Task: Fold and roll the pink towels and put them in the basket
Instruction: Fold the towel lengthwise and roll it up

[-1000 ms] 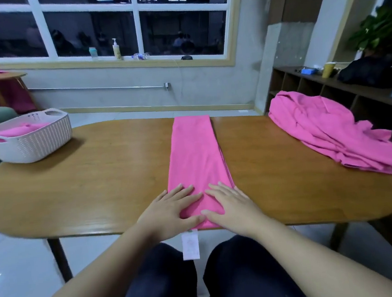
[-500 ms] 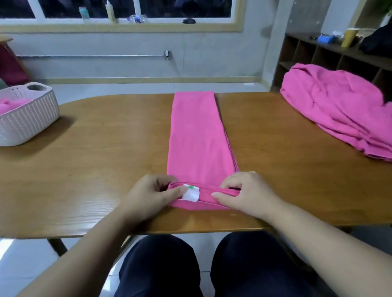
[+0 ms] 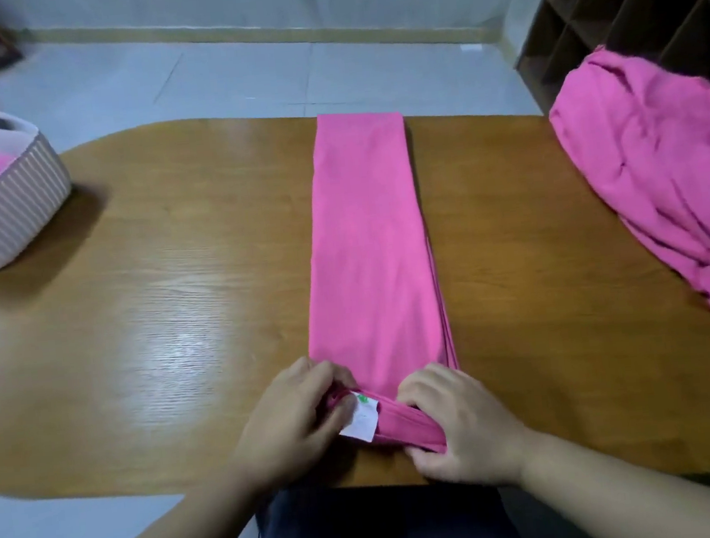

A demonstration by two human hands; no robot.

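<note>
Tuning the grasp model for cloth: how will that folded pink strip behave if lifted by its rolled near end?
Probably floppy: the folded pink towel lies flat along the wooden table with soft layered edges, so the unrolled length would likely droop. The started roll may loosen if released; both hands, left and right, pinch it. It looks thin, so likely light.

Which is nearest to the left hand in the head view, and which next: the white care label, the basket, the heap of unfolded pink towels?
From the left hand, nearest first:
1. White care label: right at its fingertips, on the rolled near end of the folded towel.
2. Basket: far left of the table.
3. Heap of unfolded towels: far right edge.
</note>
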